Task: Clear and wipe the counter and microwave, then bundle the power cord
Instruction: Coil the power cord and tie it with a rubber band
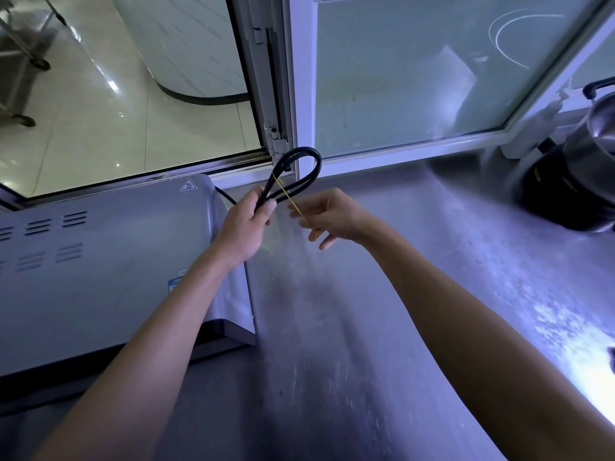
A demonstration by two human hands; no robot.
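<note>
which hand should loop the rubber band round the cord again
The right hand. It already pinches the stretched yellow rubber band, whose far end sits around the looped power cord. The left hand grips the folded cord and is best kept holding it steady.

By the microwave [109, 261] I count one cord [301, 168] and one band [288, 194]. Right of it stands one pot [595, 138]. My hands: two.

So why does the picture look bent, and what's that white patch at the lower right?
Head view: the wide-angle lens bows the window frame; the patch is glare on the steel counter; the right hand pulling the rubber band is motion-blurred.
</note>
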